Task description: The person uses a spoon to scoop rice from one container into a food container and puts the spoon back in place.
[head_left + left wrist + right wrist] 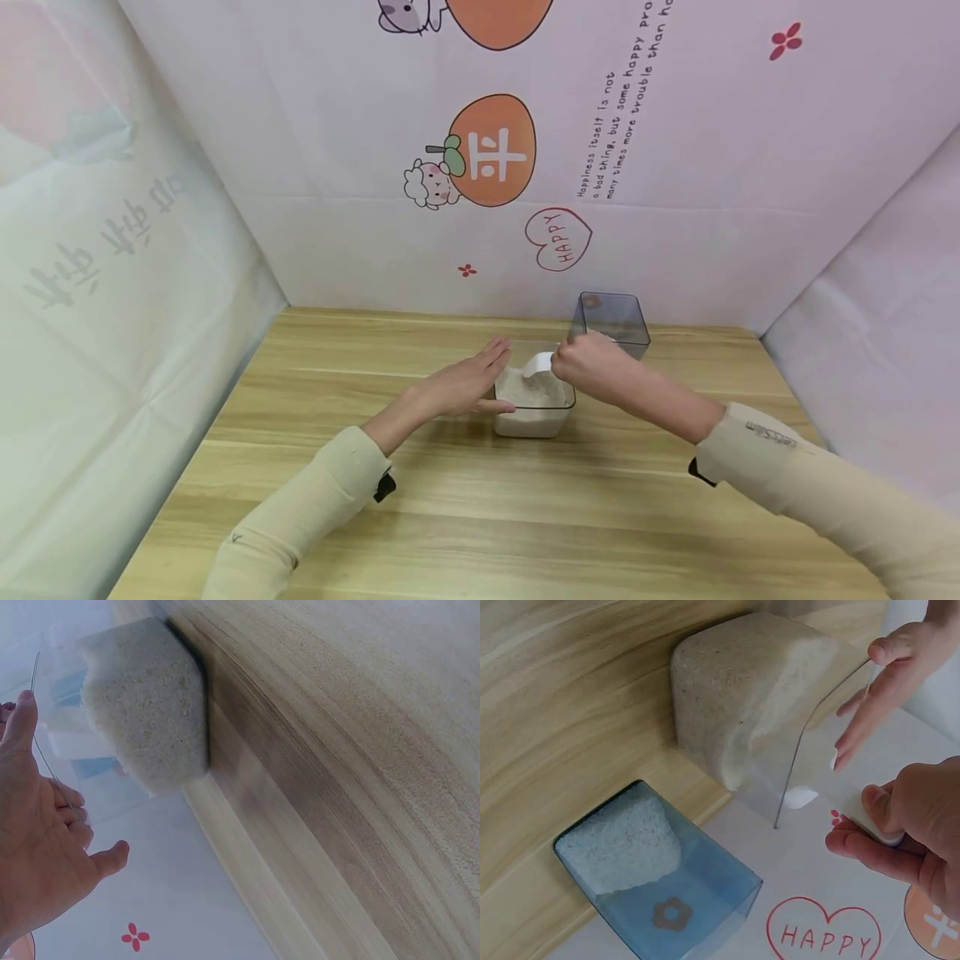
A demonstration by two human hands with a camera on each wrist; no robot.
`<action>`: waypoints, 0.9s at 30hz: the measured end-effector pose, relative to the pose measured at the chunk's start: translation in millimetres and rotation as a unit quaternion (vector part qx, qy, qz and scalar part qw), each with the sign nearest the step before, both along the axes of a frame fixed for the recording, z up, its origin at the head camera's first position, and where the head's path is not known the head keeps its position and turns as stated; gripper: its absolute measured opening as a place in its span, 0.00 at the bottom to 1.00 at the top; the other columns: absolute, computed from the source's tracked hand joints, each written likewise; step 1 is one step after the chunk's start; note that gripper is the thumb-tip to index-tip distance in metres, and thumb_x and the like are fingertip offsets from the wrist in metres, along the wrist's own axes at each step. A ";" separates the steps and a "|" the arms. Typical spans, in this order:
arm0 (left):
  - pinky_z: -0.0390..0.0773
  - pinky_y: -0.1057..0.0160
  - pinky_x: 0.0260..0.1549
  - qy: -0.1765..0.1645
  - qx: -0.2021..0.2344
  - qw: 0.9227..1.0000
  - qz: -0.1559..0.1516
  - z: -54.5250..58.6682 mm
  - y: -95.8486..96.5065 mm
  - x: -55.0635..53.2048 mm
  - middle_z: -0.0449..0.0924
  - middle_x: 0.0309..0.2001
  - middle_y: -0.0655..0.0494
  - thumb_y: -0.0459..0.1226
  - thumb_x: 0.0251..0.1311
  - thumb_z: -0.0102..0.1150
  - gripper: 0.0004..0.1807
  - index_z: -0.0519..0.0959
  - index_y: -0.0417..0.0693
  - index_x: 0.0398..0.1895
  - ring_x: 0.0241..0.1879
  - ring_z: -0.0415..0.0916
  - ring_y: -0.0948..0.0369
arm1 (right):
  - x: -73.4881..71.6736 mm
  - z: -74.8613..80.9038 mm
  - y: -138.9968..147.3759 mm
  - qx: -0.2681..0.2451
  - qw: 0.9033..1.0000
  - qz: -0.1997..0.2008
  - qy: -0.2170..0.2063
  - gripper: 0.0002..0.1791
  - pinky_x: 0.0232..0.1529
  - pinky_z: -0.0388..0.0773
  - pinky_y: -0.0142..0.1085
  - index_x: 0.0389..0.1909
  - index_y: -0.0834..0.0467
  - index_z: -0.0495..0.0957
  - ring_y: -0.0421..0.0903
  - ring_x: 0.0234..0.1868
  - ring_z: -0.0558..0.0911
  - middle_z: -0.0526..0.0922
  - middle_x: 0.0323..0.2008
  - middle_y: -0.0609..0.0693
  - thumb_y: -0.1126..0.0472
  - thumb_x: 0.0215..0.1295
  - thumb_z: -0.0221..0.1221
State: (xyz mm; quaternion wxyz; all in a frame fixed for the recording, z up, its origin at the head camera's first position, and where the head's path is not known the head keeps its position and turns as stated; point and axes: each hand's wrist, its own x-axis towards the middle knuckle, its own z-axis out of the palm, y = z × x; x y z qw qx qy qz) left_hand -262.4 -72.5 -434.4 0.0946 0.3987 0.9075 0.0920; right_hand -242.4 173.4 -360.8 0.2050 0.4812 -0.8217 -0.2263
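In the head view, my left hand (467, 385) rests at the left side of a clear square container (531, 427), fingers straight and thumb over the near rim. Pale rice (150, 705) fills its lower part, heaped unevenly. My right hand (592, 367) holds a white scoop (538, 364) by its handle, over the container's right side. In the right wrist view, thumb and fingers pinch the handle (876, 822), and the scoop's white end (801, 797) shows through the clear wall. Close behind the right hand stands a bluish see-through box (712, 889) with white rice (622, 844) at its bottom.
Both containers stand on a wood-grain table (465, 508), near its back edge. A printed white cloth (337, 167) rises behind it, with more cloth (112, 350) along the left and right sides.
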 end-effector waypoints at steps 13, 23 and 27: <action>0.47 0.55 0.78 0.003 -0.011 1.000 0.005 -0.8 1.3 -1.8 0.28 0.81 0.46 0.68 0.66 0.43 0.55 0.38 0.39 0.80 0.81 0.29 0.52 | -0.6 13.9 -1.5 -0.060 0.963 -0.107 -0.238 0.19 0.20 0.70 0.29 0.14 0.53 0.71 0.38 0.19 0.72 0.76 0.17 0.44 0.77 0.50 0.65; 0.48 0.55 0.78 -0.003 -0.003 1.000 0.005 -0.5 -1.5 -3.4 0.26 0.81 0.47 0.69 0.65 0.42 0.56 0.37 0.40 0.80 0.81 0.28 0.51 | -14.1 18.1 -5.7 -0.170 0.851 -0.195 -0.458 0.20 0.26 0.79 0.32 0.11 0.55 0.80 0.34 0.12 0.76 0.79 0.09 0.41 0.70 0.64 0.59; 0.48 0.55 0.78 -0.001 0.000 1.000 0.000 -3.1 -1.1 -3.9 0.27 0.81 0.46 0.68 0.65 0.43 0.56 0.38 0.39 0.80 0.81 0.30 0.49 | -20.7 12.6 -4.8 -0.200 0.807 -0.226 -0.507 0.16 0.38 0.84 0.37 0.20 0.60 0.87 0.42 0.21 0.87 0.86 0.17 0.48 0.66 0.68 0.58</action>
